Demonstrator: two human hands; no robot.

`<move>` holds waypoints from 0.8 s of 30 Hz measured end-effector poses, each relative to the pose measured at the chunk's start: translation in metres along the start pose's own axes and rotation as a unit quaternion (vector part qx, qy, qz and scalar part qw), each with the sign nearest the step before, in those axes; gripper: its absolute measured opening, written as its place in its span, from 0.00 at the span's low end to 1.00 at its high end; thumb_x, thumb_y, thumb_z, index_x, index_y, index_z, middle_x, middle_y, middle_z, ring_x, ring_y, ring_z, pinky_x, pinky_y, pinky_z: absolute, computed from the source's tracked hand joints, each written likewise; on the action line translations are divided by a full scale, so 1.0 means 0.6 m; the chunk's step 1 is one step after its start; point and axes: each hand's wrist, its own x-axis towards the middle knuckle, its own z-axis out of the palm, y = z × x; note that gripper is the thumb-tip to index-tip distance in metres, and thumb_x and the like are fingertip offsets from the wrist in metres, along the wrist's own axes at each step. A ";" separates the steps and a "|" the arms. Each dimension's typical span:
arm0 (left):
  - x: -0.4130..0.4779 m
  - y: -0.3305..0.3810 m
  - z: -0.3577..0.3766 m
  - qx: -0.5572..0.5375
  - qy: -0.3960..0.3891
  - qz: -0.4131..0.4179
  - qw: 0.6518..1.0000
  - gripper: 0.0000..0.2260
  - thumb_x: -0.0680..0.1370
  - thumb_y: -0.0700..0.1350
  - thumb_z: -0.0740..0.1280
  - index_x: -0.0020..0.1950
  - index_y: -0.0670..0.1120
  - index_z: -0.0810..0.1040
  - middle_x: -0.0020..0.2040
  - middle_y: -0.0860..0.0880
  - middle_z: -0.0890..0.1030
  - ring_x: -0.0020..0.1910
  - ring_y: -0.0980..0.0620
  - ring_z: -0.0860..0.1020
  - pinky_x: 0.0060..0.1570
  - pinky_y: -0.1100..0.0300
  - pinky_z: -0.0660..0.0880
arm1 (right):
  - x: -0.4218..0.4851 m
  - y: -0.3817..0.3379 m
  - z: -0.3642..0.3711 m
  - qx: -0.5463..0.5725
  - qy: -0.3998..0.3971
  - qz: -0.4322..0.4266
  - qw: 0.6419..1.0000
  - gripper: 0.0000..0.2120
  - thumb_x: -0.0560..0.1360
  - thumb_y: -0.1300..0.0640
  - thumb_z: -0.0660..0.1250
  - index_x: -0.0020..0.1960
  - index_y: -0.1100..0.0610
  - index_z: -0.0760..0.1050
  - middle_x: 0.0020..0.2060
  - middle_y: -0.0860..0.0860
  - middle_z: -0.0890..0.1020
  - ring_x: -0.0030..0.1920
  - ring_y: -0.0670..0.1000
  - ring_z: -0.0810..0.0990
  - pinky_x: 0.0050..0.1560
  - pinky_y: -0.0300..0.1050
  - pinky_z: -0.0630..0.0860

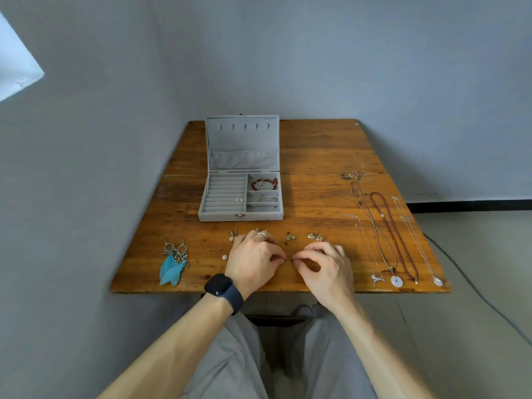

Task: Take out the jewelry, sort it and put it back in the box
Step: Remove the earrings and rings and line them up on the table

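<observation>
Jewelry box (218, 216) open mid-table (316, 156); we see left hand (253, 260), right hand (324, 267) each pinching tiny piece (289, 258) near front edge; necklaces (396, 280) line right edge

Open tabletop (322, 156) right of the box (240, 216); small earrings (315, 237) line its front, necklaces (391, 234) fence the right edge, feather earrings (172, 263) the left

Your left hand (253, 260) and right hand (325, 269) sit just in front of the jewelry box (218, 216), on your side of it. Their fingertips almost meet. Each thumb and first finger pinch a tiny thing (288, 258) between them. Your bare arms reach toward the box, with a dark watch (223, 289) on your left wrist.
</observation>
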 end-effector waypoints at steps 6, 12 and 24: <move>0.001 0.008 0.004 0.006 -0.006 0.006 1.000 0.10 0.80 0.56 0.64 0.58 0.61 0.82 0.60 0.58 0.77 0.62 0.52 0.71 0.63 0.54 0.63 | 0.001 0.003 0.003 -0.004 -0.008 0.009 1.000 0.06 0.72 0.44 0.74 0.48 0.39 0.85 0.50 0.38 0.79 0.50 0.44 0.70 0.46 0.44 0.67; 0.002 0.011 0.006 0.018 -0.002 0.004 1.000 0.10 0.80 0.57 0.64 0.57 0.60 0.83 0.59 0.58 0.78 0.61 0.52 0.72 0.63 0.53 0.64 | 0.000 0.006 0.005 0.008 -0.007 0.017 1.000 0.07 0.72 0.43 0.74 0.50 0.39 0.85 0.50 0.37 0.79 0.51 0.43 0.70 0.48 0.45 0.70; -0.001 0.007 -0.003 0.033 0.005 0.010 0.999 0.11 0.79 0.57 0.65 0.59 0.59 0.82 0.61 0.58 0.79 0.62 0.53 0.72 0.65 0.53 0.64 | -0.002 0.006 0.002 0.011 -0.010 0.011 1.000 0.08 0.73 0.42 0.73 0.51 0.40 0.85 0.51 0.37 0.79 0.51 0.44 0.71 0.48 0.44 0.70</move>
